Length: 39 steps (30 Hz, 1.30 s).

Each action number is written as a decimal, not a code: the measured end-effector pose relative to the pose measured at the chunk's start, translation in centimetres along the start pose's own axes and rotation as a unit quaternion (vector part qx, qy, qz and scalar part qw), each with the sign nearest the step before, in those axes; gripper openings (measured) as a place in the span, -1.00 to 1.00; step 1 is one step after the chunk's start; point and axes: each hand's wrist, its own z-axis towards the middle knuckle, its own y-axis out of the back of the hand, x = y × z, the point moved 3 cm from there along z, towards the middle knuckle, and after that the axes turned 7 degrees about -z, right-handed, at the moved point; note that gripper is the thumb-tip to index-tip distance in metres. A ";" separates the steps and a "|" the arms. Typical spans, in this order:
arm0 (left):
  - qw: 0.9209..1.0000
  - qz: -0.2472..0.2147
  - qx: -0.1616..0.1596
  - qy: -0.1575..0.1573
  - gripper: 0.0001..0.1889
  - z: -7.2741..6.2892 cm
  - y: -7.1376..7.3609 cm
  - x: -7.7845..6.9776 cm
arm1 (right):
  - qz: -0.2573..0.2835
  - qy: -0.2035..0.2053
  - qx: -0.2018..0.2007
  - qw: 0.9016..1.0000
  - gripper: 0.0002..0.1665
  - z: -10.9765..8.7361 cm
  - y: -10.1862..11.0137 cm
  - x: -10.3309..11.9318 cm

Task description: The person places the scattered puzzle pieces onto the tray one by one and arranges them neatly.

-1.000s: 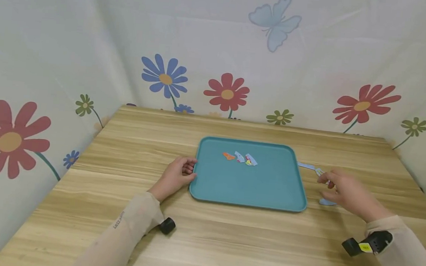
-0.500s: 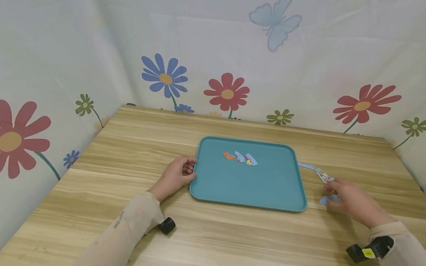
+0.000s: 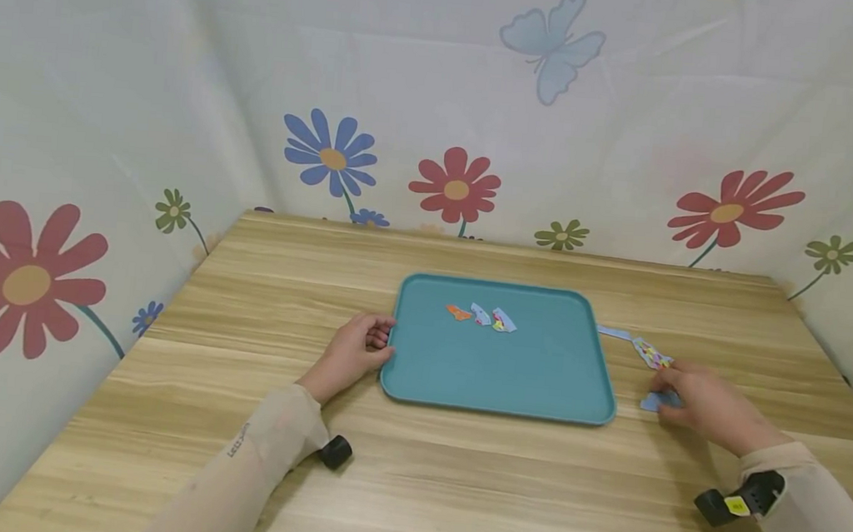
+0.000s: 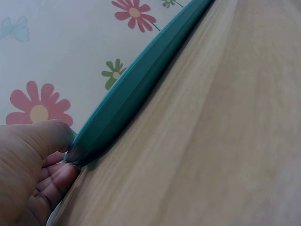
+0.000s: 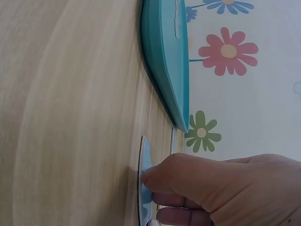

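Observation:
At the left edge of the teal tray (image 3: 501, 372), my left hand (image 3: 352, 354) holds the rim between thumb and fingers, as the left wrist view (image 4: 40, 160) also shows. Right of the tray, my right hand (image 3: 712, 405) has its thumb and curled fingers at a light blue flat puzzle piece (image 3: 655, 401) on the table. The right wrist view has the thumb (image 5: 157, 176) against this piece, whose far part is hidden. A multicoloured piece (image 3: 650, 353) lies just beyond the fingertips. Inside the tray are an orange piece (image 3: 458, 312) and two blue printed pieces (image 3: 479, 314).
A thin blue strip-like piece (image 3: 614, 332) lies against the tray's right side. Everything stands on a wooden table (image 3: 454, 485). Behind it hangs a white cloth (image 3: 412, 64) printed with flowers and a butterfly.
My right hand has come down and slightly right onto the light blue piece, uncovering more of the multicoloured one. The left hand and the tray stay put.

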 end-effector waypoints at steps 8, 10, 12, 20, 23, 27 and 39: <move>1.000 0.002 -0.002 -0.003 -0.57 -0.1 0.0 -0.1 | -0.012 0.002 0.012 1.000 -0.76 0.0 0.1 0.2; 1.000 0.002 -0.002 -0.004 -0.57 -0.1 0.0 -0.1 | -0.017 0.004 0.009 1.000 -0.75 0.0 0.1 0.2; 1.000 0.003 -0.002 -0.004 -0.57 -0.1 -0.1 -0.2 | -0.021 0.007 0.006 1.000 -0.75 -0.1 0.1 0.2; 1.000 0.002 -0.004 -0.006 -0.56 -0.3 -0.2 -0.2 | -0.029 0.010 -0.004 1.000 -0.72 -0.3 0.0 0.0; 1.000 0.002 -0.005 -0.006 -0.56 -0.4 -0.2 -0.3 | -0.036 0.012 -0.010 0.999 -0.73 -0.4 0.0 0.0; 1.000 0.002 -0.006 -0.002 -0.56 -0.4 -0.2 -0.3 | -0.044 0.014 -0.015 0.999 -0.75 -0.4 0.1 0.0; 1.000 0.001 -0.009 -0.002 -0.57 -0.6 -0.4 -0.2 | -0.051 0.023 -0.025 0.998 -0.76 -0.8 -0.3 -0.2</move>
